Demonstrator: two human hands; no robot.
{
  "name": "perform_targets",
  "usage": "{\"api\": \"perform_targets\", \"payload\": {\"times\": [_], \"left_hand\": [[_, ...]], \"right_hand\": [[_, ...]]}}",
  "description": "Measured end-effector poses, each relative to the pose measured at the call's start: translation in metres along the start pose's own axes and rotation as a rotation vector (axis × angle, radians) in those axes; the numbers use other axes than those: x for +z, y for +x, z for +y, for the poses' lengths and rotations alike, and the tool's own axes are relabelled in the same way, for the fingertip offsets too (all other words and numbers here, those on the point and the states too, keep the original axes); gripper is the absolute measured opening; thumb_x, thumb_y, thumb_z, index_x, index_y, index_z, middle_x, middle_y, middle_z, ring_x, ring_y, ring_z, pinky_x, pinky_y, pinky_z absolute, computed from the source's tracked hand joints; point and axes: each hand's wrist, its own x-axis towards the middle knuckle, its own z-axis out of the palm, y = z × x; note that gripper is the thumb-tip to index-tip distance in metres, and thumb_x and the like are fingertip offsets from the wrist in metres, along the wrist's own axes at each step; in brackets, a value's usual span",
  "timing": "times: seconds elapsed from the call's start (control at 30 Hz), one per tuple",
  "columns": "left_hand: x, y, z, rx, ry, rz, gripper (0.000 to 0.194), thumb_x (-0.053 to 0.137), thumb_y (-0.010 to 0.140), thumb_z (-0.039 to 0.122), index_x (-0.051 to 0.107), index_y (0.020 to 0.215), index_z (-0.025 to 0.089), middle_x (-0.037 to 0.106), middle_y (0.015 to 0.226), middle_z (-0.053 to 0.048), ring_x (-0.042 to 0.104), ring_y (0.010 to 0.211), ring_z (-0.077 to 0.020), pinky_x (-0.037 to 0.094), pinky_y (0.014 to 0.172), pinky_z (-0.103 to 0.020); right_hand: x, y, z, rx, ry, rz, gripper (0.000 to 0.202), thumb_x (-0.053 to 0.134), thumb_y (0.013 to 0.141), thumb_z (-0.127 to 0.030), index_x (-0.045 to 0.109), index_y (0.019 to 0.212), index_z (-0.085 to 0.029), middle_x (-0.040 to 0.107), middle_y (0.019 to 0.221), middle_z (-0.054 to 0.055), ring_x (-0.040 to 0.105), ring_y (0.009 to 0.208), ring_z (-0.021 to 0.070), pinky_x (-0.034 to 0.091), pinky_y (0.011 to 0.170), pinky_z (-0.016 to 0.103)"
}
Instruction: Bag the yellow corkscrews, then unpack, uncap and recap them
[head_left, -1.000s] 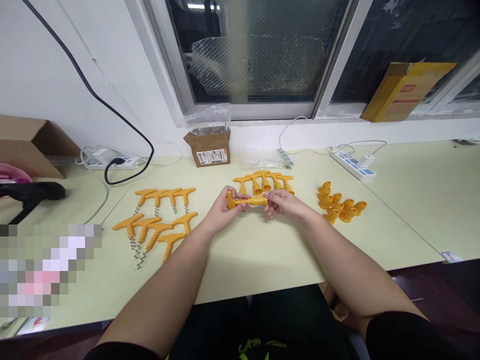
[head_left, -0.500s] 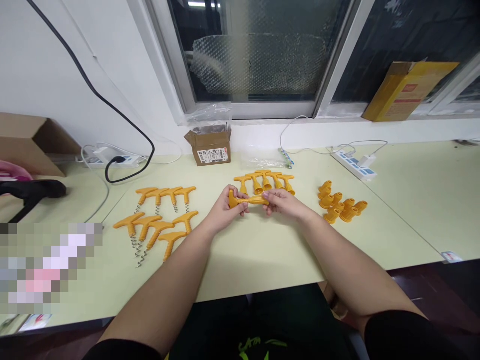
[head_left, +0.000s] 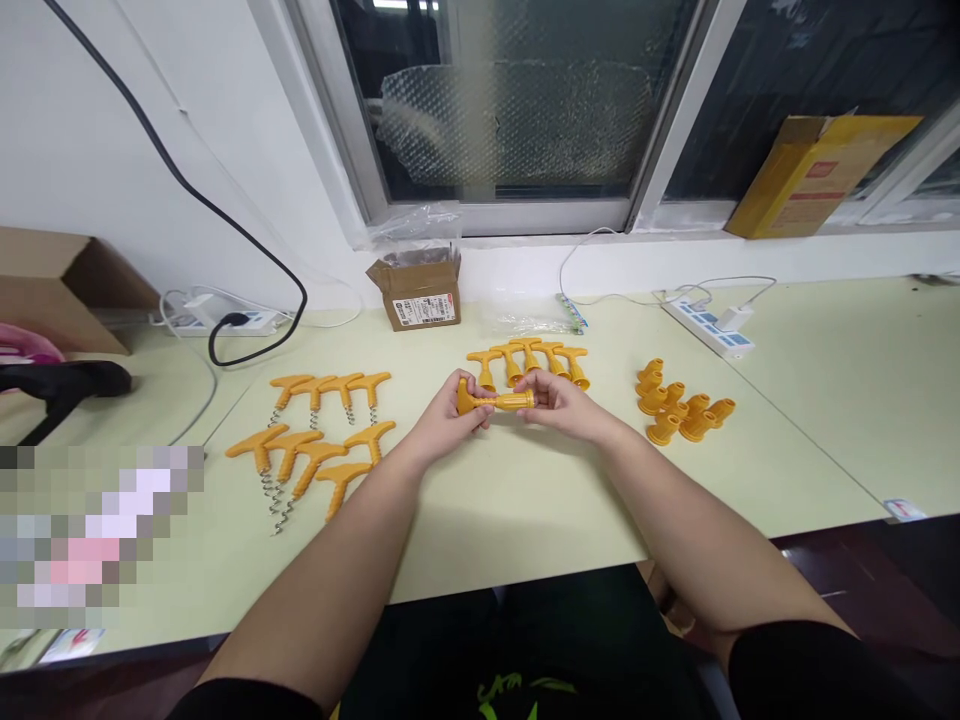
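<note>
My left hand is closed around the yellow T-handle of a corkscrew. A yellow flared sleeve sits over its screw, lying level and pointing right. My right hand is at the sleeve's wide end, thumb and fingers spread apart around it; whether a fingertip touches is hard to tell. Behind my hands stands a row of several yellow corkscrews with sleeves. Several bare corkscrews with metal spirals lie to the left. On the right several loose yellow sleeves stand in a group.
A small open cardboard box stands by the wall beside clear plastic packaging. Power strips with cables are at the back right and back left. A black cable hangs on the left, near a larger carton.
My right hand's fingers have loosened and spread, and more of the sleeve's wide end shows. My left hand keeps hold of the corkscrew in nearly the same place.
</note>
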Motion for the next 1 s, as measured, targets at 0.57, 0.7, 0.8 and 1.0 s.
{"api": "perform_targets", "payload": {"times": [0.57,0.7,0.8,1.0], "left_hand": [[0.004,0.004,-0.003,-0.083,-0.299,0.191,0.07,0.09,0.074,0.034,0.044,0.126,0.025,0.072,0.093,0.001,0.071,0.083,-0.0154,0.056,0.09,-0.037],[0.014,0.003,-0.004,-0.175,-0.434,0.109,0.058,0.09,0.075,0.036,0.051,0.115,0.023,0.075,0.106,-0.006,0.074,0.098,-0.0193,0.057,0.096,-0.039],[0.019,0.002,-0.002,-0.204,-0.396,0.114,0.053,0.09,0.074,0.037,0.055,0.111,0.021,0.075,0.106,-0.008,0.074,0.095,-0.02,0.06,0.089,-0.037],[-0.008,0.012,-0.005,-0.308,-0.087,0.484,0.033,0.071,0.089,0.039,0.058,0.112,0.02,0.07,0.1,-0.007,0.074,0.078,-0.0202,0.057,0.061,-0.031]], "right_hand": [[0.014,0.002,-0.006,0.358,0.502,-0.114,0.027,0.063,0.098,-0.047,0.05,0.101,-0.023,0.074,0.074,0.004,0.064,0.052,0.0115,0.053,0.051,0.02],[0.03,0.004,0.0,0.316,0.483,-0.136,0.034,0.063,0.098,-0.052,0.046,0.102,-0.023,0.077,0.084,0.006,0.069,0.06,0.0125,0.057,0.059,0.023],[0.037,0.004,0.002,0.296,0.385,-0.164,0.042,0.063,0.095,-0.061,0.043,0.101,-0.025,0.077,0.087,0.006,0.072,0.064,0.0142,0.058,0.06,0.025],[0.025,0.0,0.005,0.205,-0.016,-0.142,0.037,0.067,0.094,-0.05,0.05,0.115,-0.025,0.072,0.096,0.002,0.07,0.074,0.0139,0.057,0.067,0.026]]}}
